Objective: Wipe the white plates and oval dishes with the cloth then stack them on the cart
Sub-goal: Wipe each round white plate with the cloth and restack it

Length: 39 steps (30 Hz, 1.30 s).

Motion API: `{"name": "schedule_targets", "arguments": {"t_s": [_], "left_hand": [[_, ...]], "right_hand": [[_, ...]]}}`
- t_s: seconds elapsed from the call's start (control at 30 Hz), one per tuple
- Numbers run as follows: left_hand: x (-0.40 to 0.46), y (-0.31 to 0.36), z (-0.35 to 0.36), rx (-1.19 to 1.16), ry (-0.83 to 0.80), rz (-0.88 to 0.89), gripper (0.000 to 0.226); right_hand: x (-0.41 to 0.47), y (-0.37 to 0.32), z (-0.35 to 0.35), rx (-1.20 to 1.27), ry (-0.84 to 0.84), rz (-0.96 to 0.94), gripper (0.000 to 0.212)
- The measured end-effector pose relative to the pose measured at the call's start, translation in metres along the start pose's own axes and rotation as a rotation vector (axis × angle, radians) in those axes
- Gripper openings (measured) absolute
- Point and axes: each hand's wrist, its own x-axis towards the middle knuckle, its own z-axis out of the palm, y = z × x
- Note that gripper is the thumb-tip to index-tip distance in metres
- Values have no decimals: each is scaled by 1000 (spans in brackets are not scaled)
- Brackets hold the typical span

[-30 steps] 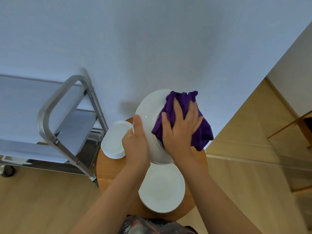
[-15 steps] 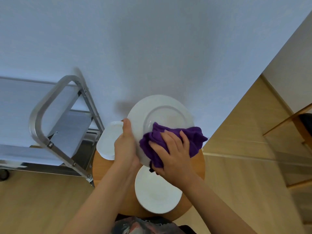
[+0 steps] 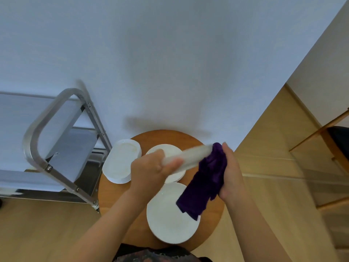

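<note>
White plate (image 3: 186,159) edge-on, seemingly tilted rightward-up

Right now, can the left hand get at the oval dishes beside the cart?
Probably not: the left hand grips a plate. The oval dishes lie uncovered just beside it.

hands: 2, left hand (image 3: 151,167) + right hand (image 3: 231,174) | cloth (image 3: 205,182): 1, purple | held plate (image 3: 188,157): 1, blurred | plate stacks on table (image 3: 211,231): 3, oval stack (image 3: 120,163), round stack (image 3: 170,222), mid stack (image 3: 173,175); pcs per stack couldn't be counted | cart (image 3: 54,129): 1
</note>
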Motion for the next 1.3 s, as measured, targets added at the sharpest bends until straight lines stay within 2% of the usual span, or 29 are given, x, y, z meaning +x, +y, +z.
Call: {"name": "schedule_targets", "arguments": {"t_s": [0.07,0.13,0.2,0.27,0.3,0.33,0.47,0.57,0.6,0.63,0.7,0.93,1.13,1.23,1.3], "left_hand": [[-6,0,3,139,54,340,73],[-11,-5,8,158,70,534,73],[-19,-15,14,166,47,641,69],[-33,-26,21,151,-37,644,67],[-42,-32,25,117,-101,545,65],[-50,-39,29,69,-159,373,64],[-68,-80,40,21,-321,-473,47],[-79,-107,47,-409,-488,-1188,35],[-84,-114,48,-462,-522,-1315,28],[-92,-121,50,-443,-571,-1351,21],[-104,-131,54,-372,-631,-1352,8],[-132,-149,73,-214,-584,-1329,22],[-135,-155,86,-34,-677,-1133,27],[-132,-154,94,88,-767,-1013,27],[-127,-156,97,172,-897,-895,21]], "right_hand": [[-1,-3,-1,-27,-72,95,46],[1,2,-9,-113,-47,206,54],[2,14,-19,-165,14,300,50],[5,28,-30,-208,74,333,39],[7,37,-34,-224,106,333,35],[10,45,-39,-236,134,324,32],[19,74,-54,-324,174,308,34],[25,90,-65,-411,145,330,40],[27,95,-68,-441,130,341,41],[28,101,-69,-468,121,354,41],[31,111,-70,-506,121,372,43],[39,136,-76,-492,333,291,48],[43,137,-69,-502,407,233,24],[47,139,-59,-534,374,228,31],[50,141,-54,-540,364,237,31]]}}
